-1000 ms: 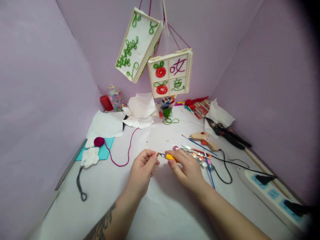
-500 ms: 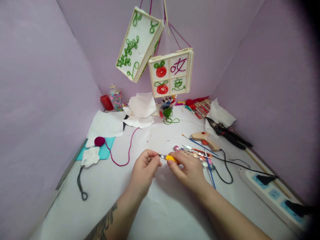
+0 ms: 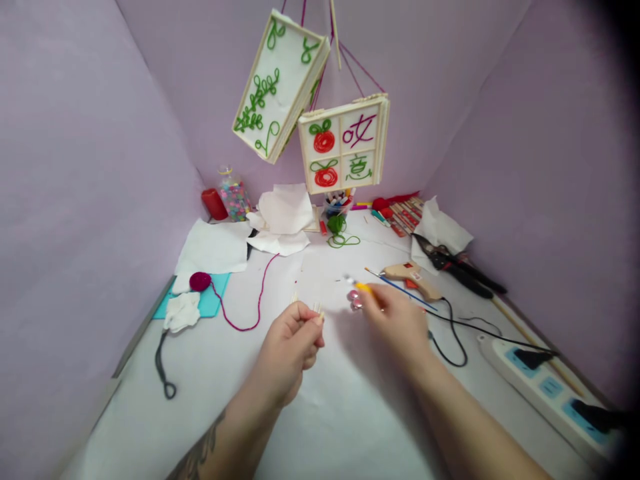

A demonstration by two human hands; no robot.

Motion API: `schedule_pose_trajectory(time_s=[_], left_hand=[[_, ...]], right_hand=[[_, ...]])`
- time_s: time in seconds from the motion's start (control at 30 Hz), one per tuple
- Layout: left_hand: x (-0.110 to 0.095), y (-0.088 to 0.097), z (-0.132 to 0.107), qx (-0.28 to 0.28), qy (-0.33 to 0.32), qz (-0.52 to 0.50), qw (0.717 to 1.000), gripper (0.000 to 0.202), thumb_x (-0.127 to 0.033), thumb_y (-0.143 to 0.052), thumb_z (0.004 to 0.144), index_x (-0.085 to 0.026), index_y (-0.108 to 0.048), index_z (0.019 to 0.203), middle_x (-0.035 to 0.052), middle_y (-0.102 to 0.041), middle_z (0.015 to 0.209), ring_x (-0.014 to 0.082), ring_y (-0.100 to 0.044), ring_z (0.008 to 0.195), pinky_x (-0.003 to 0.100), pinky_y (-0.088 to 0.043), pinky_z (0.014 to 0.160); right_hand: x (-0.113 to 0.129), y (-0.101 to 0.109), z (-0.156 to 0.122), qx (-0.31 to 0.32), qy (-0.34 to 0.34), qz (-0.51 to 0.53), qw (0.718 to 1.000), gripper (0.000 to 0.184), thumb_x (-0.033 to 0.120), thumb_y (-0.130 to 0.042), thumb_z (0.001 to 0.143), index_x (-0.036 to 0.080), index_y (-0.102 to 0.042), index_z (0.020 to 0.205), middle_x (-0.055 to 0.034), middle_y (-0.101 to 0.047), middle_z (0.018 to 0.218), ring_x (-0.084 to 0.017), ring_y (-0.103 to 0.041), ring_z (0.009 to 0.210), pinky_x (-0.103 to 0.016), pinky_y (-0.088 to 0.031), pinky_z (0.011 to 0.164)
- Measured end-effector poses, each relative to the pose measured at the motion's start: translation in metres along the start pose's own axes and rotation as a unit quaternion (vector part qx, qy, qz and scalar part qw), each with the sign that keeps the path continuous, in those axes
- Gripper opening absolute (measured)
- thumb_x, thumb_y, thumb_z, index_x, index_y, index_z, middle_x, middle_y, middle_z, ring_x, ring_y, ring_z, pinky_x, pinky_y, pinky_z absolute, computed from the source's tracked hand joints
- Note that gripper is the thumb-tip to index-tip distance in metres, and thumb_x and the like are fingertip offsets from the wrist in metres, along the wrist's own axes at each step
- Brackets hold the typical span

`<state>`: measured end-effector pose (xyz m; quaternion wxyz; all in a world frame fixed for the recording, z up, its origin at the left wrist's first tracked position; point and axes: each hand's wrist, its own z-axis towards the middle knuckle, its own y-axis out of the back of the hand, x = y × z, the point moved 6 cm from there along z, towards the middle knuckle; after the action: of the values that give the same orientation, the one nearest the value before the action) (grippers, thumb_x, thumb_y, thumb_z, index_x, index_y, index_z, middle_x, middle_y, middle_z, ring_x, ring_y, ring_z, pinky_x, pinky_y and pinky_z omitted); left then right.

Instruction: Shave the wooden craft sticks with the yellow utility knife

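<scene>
My left hand [image 3: 290, 350] is closed in a pinch on short pale sticks [image 3: 317, 309] whose ends poke up between the fingers. My right hand [image 3: 395, 320] is closed on a small tool with a yellow handle [image 3: 361, 287], its metal tip pointing away to the left, a little apart from the left hand. This hand is blurred. It covers most of a cluster of round shiny beads [image 3: 355, 301] on the white tabletop [image 3: 325, 413].
A glue gun [image 3: 413, 275] with black cord, a blue brush and black cutters [image 3: 453, 267] lie to the right, a power strip [image 3: 545, 390] nearer me. Crimson yarn ball [image 3: 199, 281] on a teal sheet at left. Two yarn-decorated frames [image 3: 344, 147] hang above. Tissues, bead jar at back.
My right hand lifted the yellow tool away from the left hand's sticks, up and to the right. The left hand stayed almost in place, still pinching.
</scene>
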<state>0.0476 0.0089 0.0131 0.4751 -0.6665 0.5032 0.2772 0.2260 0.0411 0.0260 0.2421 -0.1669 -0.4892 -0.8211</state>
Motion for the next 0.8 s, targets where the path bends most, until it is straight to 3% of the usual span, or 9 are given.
schedule_pose_trajectory(time_s=[0.07, 0.17, 0.27, 0.8], left_hand=[[0.0, 0.0, 0.0, -0.003, -0.006, 0.0, 1.0, 0.027, -0.033, -0.067, 0.074, -0.017, -0.045, 0.073, -0.0065, -0.051, 0.057, -0.0013, -0.022, 0.039, 0.017, -0.01, 0.04], [0.001, 0.002, 0.002, -0.02, -0.006, -0.015, 1.0, 0.028, -0.034, -0.069, 0.073, -0.017, -0.047, 0.075, -0.0067, -0.05, 0.057, -0.0012, -0.022, 0.04, 0.016, -0.011, 0.04], [0.001, 0.003, 0.005, -0.026, -0.01, -0.03, 0.999, 0.029, -0.035, -0.071, 0.071, -0.017, -0.049, 0.076, -0.0064, -0.05, 0.058, -0.0004, -0.025, 0.041, 0.016, -0.013, 0.04], [0.002, 0.0, 0.004, -0.018, -0.004, -0.03, 0.999, 0.027, -0.034, -0.069, 0.071, -0.018, -0.048, 0.076, -0.0059, -0.052, 0.059, 0.0007, -0.029, 0.042, 0.015, -0.015, 0.039]], right_hand=[[-0.008, 0.01, 0.004, -0.049, -0.037, 0.001, 0.998, 0.027, 0.041, -0.05, 0.09, 0.021, -0.068, 0.084, -0.0033, -0.068, 0.073, -0.018, -0.059, 0.07, -0.028, -0.037, 0.062], [0.015, 0.006, -0.001, 0.001, 0.073, 0.062, 0.995, 0.025, 0.036, -0.049, 0.091, 0.02, -0.068, 0.088, -0.0033, -0.067, 0.074, -0.016, -0.058, 0.068, -0.028, -0.039, 0.066], [0.037, 0.001, -0.011, 0.025, 0.126, 0.067, 0.989, 0.023, 0.034, -0.049, 0.09, 0.02, -0.068, 0.088, -0.0036, -0.066, 0.071, -0.016, -0.058, 0.068, -0.027, -0.039, 0.067], [0.043, -0.002, -0.017, 0.039, 0.133, 0.067, 0.988, 0.023, 0.033, -0.05, 0.089, 0.019, -0.068, 0.082, -0.0022, -0.059, 0.064, -0.015, -0.054, 0.065, -0.027, -0.035, 0.063]])
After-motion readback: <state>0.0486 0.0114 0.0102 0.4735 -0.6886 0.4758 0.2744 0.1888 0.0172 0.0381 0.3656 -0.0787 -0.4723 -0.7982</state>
